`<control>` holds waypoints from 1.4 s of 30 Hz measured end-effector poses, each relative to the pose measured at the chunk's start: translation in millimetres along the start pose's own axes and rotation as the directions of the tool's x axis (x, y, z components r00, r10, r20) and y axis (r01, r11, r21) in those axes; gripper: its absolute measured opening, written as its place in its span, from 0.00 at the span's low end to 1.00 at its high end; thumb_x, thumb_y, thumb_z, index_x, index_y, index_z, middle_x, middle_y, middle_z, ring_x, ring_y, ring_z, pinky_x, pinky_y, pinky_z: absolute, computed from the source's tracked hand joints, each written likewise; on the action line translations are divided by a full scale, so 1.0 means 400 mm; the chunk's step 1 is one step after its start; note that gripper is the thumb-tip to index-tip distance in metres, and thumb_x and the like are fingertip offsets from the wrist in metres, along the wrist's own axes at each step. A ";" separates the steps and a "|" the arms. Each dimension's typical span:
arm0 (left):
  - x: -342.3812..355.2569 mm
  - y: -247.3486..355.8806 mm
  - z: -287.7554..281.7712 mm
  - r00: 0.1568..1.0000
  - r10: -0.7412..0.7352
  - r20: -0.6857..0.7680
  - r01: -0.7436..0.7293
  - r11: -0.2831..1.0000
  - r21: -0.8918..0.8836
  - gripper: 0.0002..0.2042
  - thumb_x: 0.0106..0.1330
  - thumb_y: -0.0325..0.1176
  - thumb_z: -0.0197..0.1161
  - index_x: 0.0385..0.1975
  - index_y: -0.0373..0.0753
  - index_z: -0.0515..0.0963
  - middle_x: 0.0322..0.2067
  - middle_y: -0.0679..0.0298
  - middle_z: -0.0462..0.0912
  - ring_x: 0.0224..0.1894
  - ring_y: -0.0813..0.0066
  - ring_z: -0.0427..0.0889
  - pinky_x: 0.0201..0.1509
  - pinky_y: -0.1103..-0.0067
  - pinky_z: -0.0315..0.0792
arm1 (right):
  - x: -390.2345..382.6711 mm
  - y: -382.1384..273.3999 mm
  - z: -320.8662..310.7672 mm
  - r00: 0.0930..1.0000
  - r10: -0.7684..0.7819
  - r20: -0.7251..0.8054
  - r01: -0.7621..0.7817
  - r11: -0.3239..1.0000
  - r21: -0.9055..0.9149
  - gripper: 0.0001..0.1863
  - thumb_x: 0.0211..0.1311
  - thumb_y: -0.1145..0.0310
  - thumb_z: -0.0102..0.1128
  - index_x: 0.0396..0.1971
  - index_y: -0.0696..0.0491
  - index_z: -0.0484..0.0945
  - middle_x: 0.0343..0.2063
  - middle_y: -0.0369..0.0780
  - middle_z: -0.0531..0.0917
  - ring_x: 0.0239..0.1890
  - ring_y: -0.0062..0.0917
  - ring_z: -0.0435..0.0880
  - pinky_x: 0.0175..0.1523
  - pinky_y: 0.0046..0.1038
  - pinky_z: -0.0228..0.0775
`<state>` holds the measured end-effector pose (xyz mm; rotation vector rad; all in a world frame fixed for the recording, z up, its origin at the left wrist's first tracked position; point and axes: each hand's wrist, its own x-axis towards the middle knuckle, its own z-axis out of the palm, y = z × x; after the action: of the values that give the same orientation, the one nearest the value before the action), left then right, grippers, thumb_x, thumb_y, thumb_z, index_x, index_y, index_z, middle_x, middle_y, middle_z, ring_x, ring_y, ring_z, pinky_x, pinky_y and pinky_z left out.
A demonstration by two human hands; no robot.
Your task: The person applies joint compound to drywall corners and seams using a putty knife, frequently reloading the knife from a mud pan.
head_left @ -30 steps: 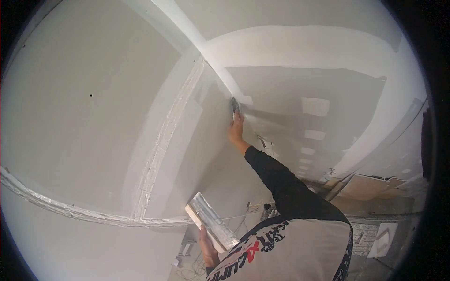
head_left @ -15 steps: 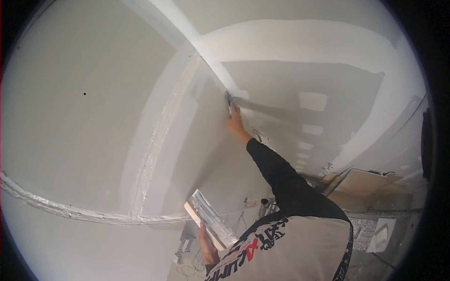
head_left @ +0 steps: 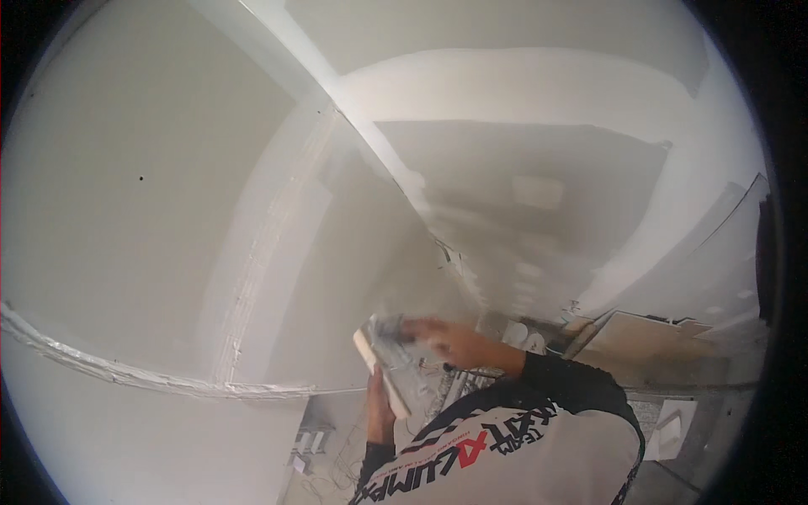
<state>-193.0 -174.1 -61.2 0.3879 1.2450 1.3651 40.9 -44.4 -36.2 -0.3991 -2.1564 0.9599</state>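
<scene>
My left hand (head_left: 380, 406) is closed round the beige edge of a wide metal filling blade (head_left: 364, 349), held low in front of my body. Grey-white smears show on its metal face, though blur hides the detail. My right hand (head_left: 442, 338) reaches across from the right, its fingers closed on a small filling knife (head_left: 389, 328). Motion smears that knife at the upper end of the wide blade; whether the two touch, I cannot tell. Beyond both hands runs the corner seam (head_left: 370, 143), coated with white filler.
Grey boards with white filler bands (head_left: 522, 80) surround me. A rough whitish strip (head_left: 151, 383) crosses at lower left, meeting a taped joint (head_left: 252, 278). Below right lean board offcuts (head_left: 635, 337). Loose cables (head_left: 324, 471) lie on the floor at the bottom.
My right hand has come down from the corner seam to the wide blade, bringing the small knife. The wide blade has shifted slightly up and right, and the view has moved a little.
</scene>
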 end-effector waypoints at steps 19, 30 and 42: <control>0.045 0.139 0.183 0.951 0.306 0.036 -0.308 0.940 0.149 0.27 0.75 0.52 0.53 0.62 0.36 0.67 0.45 0.58 0.78 0.45 0.68 0.82 0.46 0.70 0.81 | -0.232 0.245 -0.084 0.533 0.792 -0.298 -0.367 0.534 0.762 0.22 0.64 0.77 0.55 0.59 0.59 0.70 0.42 0.42 0.78 0.34 0.27 0.80 0.38 0.27 0.75; -0.172 0.153 -0.049 0.975 0.157 -0.156 -0.081 0.907 0.412 0.26 0.74 0.37 0.59 0.67 0.30 0.66 0.60 0.59 0.74 0.61 0.70 0.71 0.67 0.73 0.62 | 0.074 0.917 -0.172 0.952 0.304 -0.022 -0.287 0.870 -0.401 0.17 0.59 0.58 0.70 0.40 0.56 0.83 0.34 0.42 0.85 0.36 0.36 0.84 0.45 0.36 0.79; -0.209 0.212 -0.126 0.950 0.028 -0.311 0.087 0.932 0.351 0.29 0.71 0.38 0.61 0.67 0.29 0.64 0.57 0.59 0.75 0.59 0.70 0.73 0.66 0.73 0.63 | 0.111 1.264 -0.067 0.959 0.270 0.084 -0.223 0.906 -0.360 0.21 0.46 0.56 0.77 0.41 0.47 0.86 0.39 0.38 0.85 0.43 0.36 0.84 0.50 0.35 0.78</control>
<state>-256.3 -246.0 25.6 0.4151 1.7703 1.1977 24.0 333.4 -375.9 -0.8190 -2.4461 0.7512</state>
